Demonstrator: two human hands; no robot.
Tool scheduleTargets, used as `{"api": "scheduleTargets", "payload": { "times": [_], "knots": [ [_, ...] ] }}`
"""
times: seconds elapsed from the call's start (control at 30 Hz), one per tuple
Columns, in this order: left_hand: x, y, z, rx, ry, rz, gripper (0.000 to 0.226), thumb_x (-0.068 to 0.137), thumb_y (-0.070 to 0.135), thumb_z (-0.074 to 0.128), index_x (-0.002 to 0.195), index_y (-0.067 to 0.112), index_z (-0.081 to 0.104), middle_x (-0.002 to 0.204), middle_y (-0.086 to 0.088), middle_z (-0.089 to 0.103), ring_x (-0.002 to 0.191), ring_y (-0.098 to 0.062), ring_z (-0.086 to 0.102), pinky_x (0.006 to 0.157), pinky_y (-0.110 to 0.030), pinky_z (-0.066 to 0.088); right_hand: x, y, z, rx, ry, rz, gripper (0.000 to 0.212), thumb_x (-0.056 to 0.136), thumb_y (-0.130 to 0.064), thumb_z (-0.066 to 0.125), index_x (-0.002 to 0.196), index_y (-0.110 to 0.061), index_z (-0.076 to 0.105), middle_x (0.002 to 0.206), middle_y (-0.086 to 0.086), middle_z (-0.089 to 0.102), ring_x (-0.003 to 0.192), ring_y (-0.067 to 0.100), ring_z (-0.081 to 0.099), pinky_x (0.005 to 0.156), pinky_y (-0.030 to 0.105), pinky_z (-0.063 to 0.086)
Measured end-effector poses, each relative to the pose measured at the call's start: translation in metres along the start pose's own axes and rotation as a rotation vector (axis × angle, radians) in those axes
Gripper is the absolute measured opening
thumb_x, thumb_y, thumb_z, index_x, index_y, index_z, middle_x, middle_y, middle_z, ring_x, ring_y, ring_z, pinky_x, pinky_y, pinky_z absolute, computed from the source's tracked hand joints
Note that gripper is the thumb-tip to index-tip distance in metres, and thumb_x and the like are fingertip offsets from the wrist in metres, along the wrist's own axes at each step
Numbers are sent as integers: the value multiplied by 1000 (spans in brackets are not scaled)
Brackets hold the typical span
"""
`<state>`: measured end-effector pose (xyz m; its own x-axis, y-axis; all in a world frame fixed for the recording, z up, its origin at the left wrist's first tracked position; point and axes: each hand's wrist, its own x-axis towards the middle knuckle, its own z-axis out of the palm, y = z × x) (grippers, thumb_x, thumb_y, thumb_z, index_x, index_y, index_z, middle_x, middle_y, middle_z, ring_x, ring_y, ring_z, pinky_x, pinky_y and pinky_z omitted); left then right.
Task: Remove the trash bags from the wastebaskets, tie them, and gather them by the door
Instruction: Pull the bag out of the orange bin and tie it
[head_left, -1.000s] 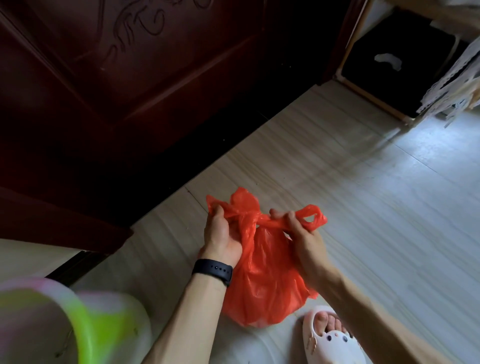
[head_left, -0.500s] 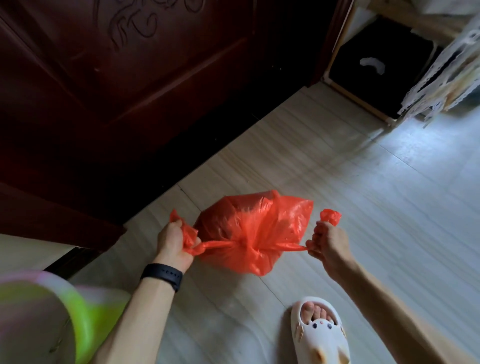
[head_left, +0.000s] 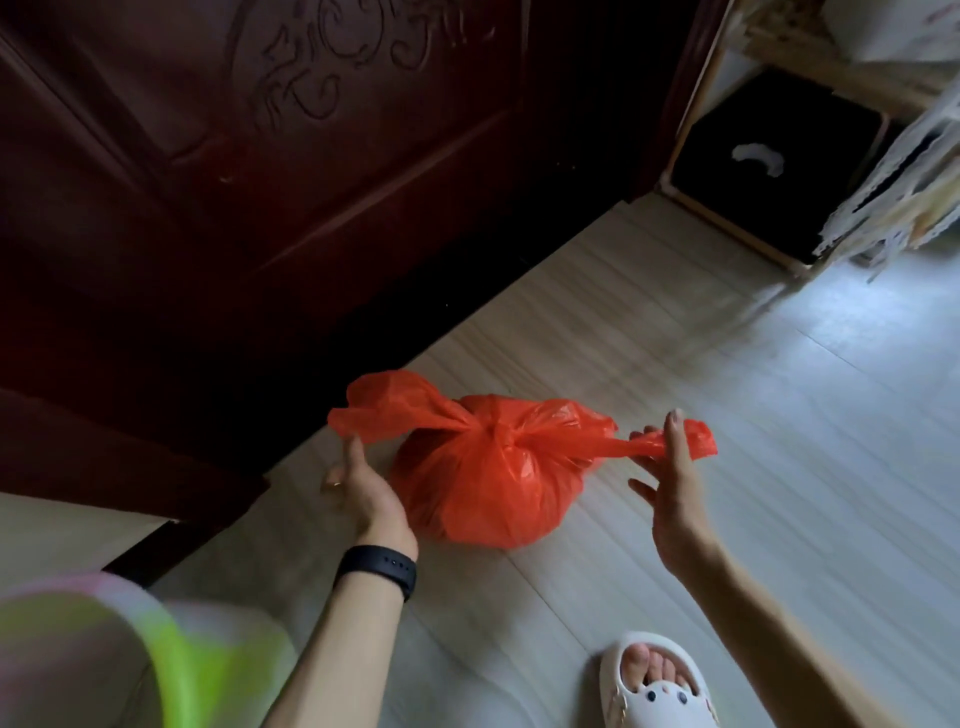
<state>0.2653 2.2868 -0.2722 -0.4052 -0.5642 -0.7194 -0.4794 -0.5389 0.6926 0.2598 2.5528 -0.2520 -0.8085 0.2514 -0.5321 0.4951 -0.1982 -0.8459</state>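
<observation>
On the pale floor (head_left: 753, 426) beside the dark carved door (head_left: 218, 218), the knotted red trash bag (head_left: 493, 488) sits between your left grip (head_left: 363, 488) and right grip (head_left: 675, 499), both wide, fingers loose against its tails, so I would tug the knot snug before you let go.

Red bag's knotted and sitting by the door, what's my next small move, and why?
Probably let both tails slip free and lift your hands away. The red bag sits on the floor beside the door, its knot looks cinched, and the left hand and right hand are open, only lightly touching the tails.
</observation>
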Motion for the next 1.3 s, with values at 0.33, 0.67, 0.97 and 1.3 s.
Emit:
{"api": "scheduleTargets", "payload": {
  "times": [0.33, 0.67, 0.97, 1.3],
  "knots": [
    [-7, -10, 63, 1126, -182, 681, 61, 98, 59, 32, 137, 16, 52, 159, -9, 27, 150, -27, 11, 119, -51, 12, 0, 51, 28, -1208, -174, -669, 57, 101, -54, 22, 151, -27, 27, 165, 20, 3, 154, 33, 2, 122, 52, 12],
    [-27, -17, 61, 1029, -307, 858, 36, 101, 46, 39, 76, 23, 51, 96, -15, 70, 95, -38, 63, 76, -38, 45, 10, 20, 70, -654, -96, -641, 29, 102, -33, 47, 76, -18, 50, 68, -3, 59, 67, 16, 54, 64, 37, 42],
    [-35, -45, 49, 1221, -335, 1426, 41, 96, 33, 43, 67, 10, 61, 70, -9, 67, 70, -31, 64, 64, -36, 47, 19, 17, 73, -746, -182, -86, 26, 94, -23, 51, 77, -10, 67, 85, 9, 73, 80, 25, 66, 69, 34, 48],
    [-27, -28, 47, 1677, -428, 1660, 17, 77, 18, 52, 68, 12, 65, 64, -5, 63, 67, -27, 65, 58, -34, 53, -4, 9, 66, -297, -576, 155, 55, 90, -69, 48, 113, -26, 73, 113, -6, 75, 105, 10, 69, 95, 28, 50]
  ]
}}
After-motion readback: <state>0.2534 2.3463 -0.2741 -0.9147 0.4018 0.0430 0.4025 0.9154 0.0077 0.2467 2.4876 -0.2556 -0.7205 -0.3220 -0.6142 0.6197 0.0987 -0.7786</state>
